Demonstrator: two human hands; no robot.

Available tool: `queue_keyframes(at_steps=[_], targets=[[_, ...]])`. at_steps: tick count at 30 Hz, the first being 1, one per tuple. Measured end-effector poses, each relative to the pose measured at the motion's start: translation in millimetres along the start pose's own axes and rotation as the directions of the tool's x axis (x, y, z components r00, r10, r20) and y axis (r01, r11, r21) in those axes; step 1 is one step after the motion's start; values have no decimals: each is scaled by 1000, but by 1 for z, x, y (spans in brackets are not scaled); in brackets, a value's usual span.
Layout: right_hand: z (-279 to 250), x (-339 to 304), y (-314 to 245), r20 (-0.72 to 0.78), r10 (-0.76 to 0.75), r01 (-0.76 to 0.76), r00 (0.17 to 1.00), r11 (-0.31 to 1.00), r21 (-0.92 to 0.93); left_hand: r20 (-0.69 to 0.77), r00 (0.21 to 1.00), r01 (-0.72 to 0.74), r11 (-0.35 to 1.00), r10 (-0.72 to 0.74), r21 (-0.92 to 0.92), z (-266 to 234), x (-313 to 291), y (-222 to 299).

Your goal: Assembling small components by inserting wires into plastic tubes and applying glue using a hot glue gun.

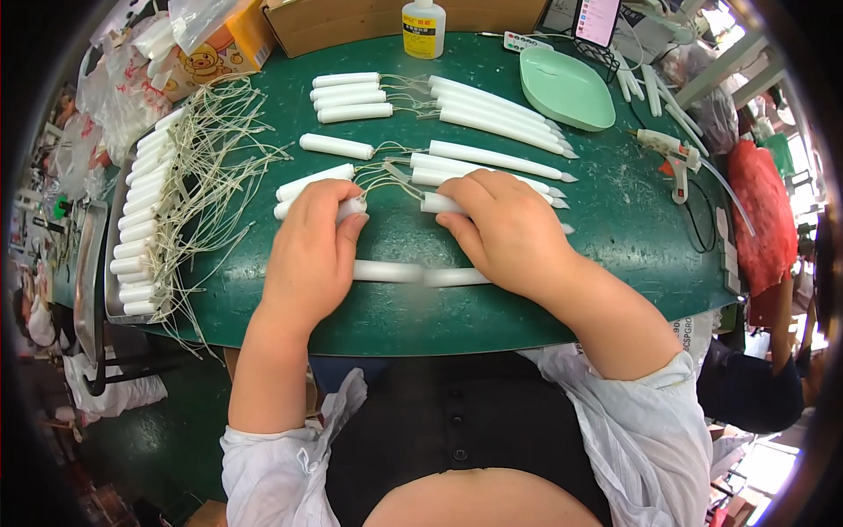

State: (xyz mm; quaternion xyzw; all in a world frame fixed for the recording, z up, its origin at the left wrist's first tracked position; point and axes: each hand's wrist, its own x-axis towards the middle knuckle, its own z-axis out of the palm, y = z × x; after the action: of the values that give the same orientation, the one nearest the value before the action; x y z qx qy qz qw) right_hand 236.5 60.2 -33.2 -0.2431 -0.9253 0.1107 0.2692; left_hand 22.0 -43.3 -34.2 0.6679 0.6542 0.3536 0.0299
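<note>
My left hand is closed around a short white tube, whose wired end shows by the thumb. Near the middle of the green table, my right hand pinches the blunt end of a white electric taper candle between thumb and fingers; the hand covers most of it. Thin pale wires run across the gap between the two rows of pieces. Beyond my hands lie more short tubes, wired to tapers with flame-shaped tips. Closer to me, two smooth white rods lie almost end to end, partly behind my hands.
At the left, a metal tray holds many wired white tubes. A yellow-labelled bottle, a green dish and a phone stand along the back. A glue gun lies at the right, near a red bag.
</note>
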Motion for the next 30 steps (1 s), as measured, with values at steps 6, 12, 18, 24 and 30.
queue_keyframes(at_steps=[6, 12, 18, 24, 30], targets=[[-14, -5, -17, -80, -4, 13, 997, 994, 109, -128, 992, -27, 977, -1, -213, 4, 1, 18], [-18, -5, -20, -53, -56, 61, 997, 992, 111, -116, 990, -109, 937, 74, -333, 1, 0, 8], [-21, -6, -25, 6, -87, 86, 996, 987, 135, 76, 996, 86, 820, -52, -565, -1, -4, 17], [-21, -7, -29, 31, 117, -120, 993, 917, 381, -13, 994, -108, 903, 113, -417, -3, -1, 17], [-21, -7, -20, 157, 111, -159, 981, 928, 337, -50, 960, -277, 902, 276, -332, -1, 0, 15]])
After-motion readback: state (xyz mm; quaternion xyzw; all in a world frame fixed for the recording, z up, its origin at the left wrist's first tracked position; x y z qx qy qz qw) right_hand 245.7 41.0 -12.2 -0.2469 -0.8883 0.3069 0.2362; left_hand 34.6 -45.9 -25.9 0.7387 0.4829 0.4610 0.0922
